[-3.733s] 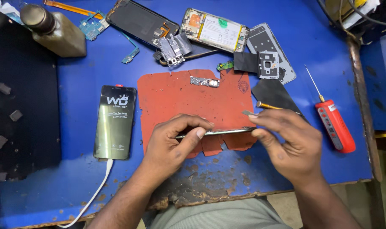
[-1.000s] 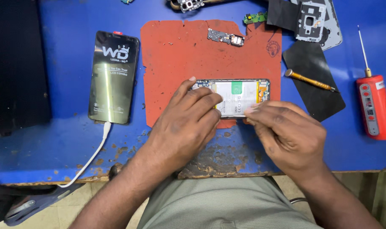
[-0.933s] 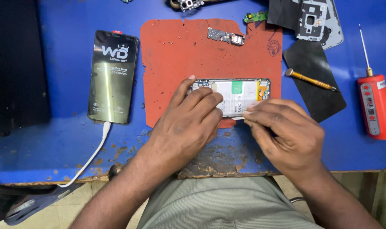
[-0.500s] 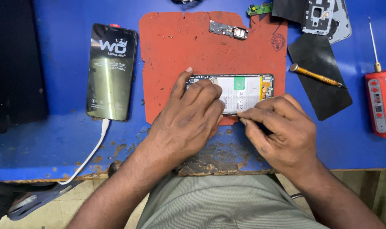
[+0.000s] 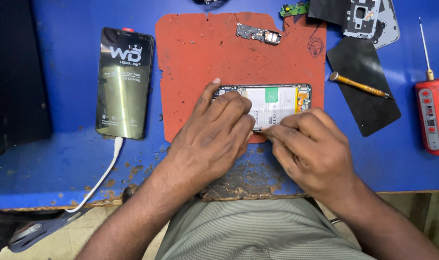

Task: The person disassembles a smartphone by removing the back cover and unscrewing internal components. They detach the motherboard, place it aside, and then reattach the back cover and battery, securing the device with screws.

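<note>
On the red work mat (image 5: 200, 58), an opened smartphone (image 5: 272, 103) lies flat, internals up, long axis left to right. The left hand (image 5: 212, 137) presses down on its left half, fingers spread over it; the right hand (image 5: 311, 149) pinches closed at its lower edge, though on what cannot be told. Around lie a blue bench (image 5: 60, 168), a charging phone (image 5: 124, 83), a small circuit board (image 5: 258, 33) and a red screwdriver (image 5: 432, 108).

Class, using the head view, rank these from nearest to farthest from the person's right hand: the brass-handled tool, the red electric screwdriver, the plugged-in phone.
From the right hand:
1. Brass-handled tool, just up and right, on the black sheet.
2. Red electric screwdriver, at the far right edge.
3. Plugged-in phone, far left, beyond the left hand.
</note>
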A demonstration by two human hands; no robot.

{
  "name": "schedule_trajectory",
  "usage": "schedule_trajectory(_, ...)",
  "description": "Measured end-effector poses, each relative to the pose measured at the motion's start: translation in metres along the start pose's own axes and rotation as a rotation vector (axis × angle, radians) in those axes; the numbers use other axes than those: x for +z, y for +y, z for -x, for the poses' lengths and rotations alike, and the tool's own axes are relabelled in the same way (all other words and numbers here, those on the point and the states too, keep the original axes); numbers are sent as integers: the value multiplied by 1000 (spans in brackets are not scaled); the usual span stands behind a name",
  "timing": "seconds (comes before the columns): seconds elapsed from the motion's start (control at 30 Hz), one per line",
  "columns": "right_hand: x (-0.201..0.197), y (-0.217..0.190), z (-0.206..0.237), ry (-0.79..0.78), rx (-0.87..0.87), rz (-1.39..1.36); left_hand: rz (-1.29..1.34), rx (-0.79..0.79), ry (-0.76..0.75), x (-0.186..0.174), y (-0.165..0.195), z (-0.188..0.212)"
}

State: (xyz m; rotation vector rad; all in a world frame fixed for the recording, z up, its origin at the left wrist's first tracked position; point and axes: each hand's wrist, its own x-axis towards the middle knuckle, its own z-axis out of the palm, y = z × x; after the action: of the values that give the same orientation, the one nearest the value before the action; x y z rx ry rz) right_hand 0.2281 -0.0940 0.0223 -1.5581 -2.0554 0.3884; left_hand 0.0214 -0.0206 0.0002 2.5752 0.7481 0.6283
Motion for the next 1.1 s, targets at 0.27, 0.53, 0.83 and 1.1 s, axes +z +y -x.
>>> schedule_trajectory(0.27,-9,4,-12,-115,49,-64,99,-24,2,-5,-4,-1)
schedule_trajectory(0.53,-8,3,-8,-48,70,-68,69,-18,-31,-5,-5,-1)
schedule_trajectory(0.83,-8,13,1,53,60,-72,16,67,-25,-8,-3,0)
schedule_trajectory(1.1,-5,15,3,61,53,-74,-65,128,-38,-12,1,2)
